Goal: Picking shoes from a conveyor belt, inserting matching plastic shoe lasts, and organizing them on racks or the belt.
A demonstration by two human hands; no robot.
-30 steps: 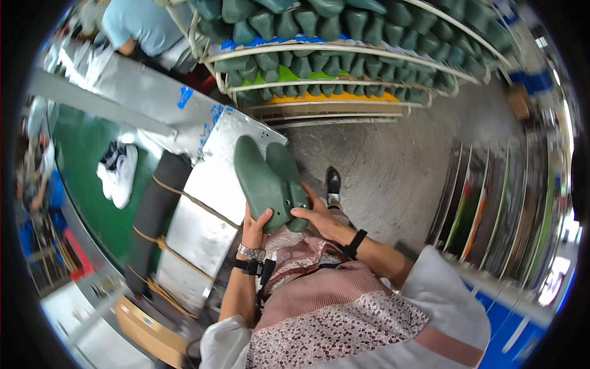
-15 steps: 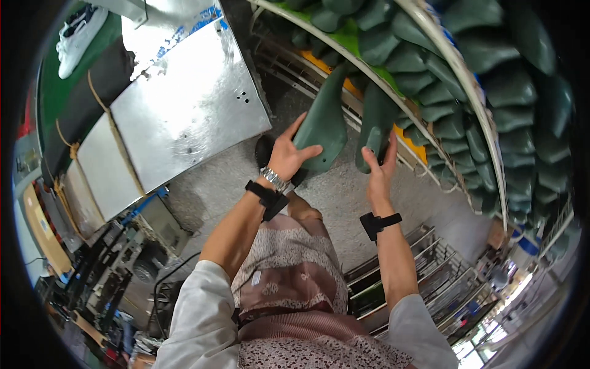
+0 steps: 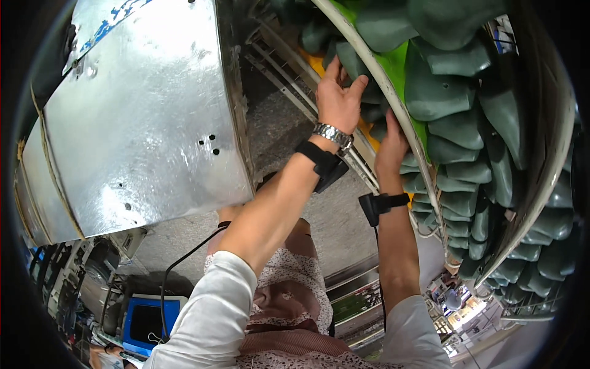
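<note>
Green shoe forms [image 3: 442, 92]: rows of them packed on the curved wire rack [image 3: 393, 111], far right of the view. Half a second ago each hand carries one green form in the open, clear of the rack. Now both hands are up at the rack's white rim and no form stands free in either hand.

Left hand [image 3: 337, 101]: raised, fingers spread and pressed against a dark green form [image 3: 350, 61] just behind the rim. It touches that form; the grip looks loose and open rather than clamped, though the fingertips are partly lost among the forms. A metal watch [image 3: 332, 134] and a black wrist strap [image 3: 322, 163] sit on that arm.

Right hand [image 3: 390, 150]: reaches in under the rim, fingers tucked behind the white bar. Cannot tell whether its grip is closed on a form or empty. A black strap device [image 3: 381, 203] sits on that wrist.

Judgement: the two carried forms have most likely gone onto the rack, or are at the point of being seated there.

Outward: a big sheet-metal box [image 3: 141, 123] fills the left; grey floor [image 3: 332, 215] below between the arms; a blue-framed screen [image 3: 146, 320] near left.

Hard to read: which forms are the newly placed ones; the rack's far tiers bend off at the rim; the lower right is cluttered and too small to sort.
</note>
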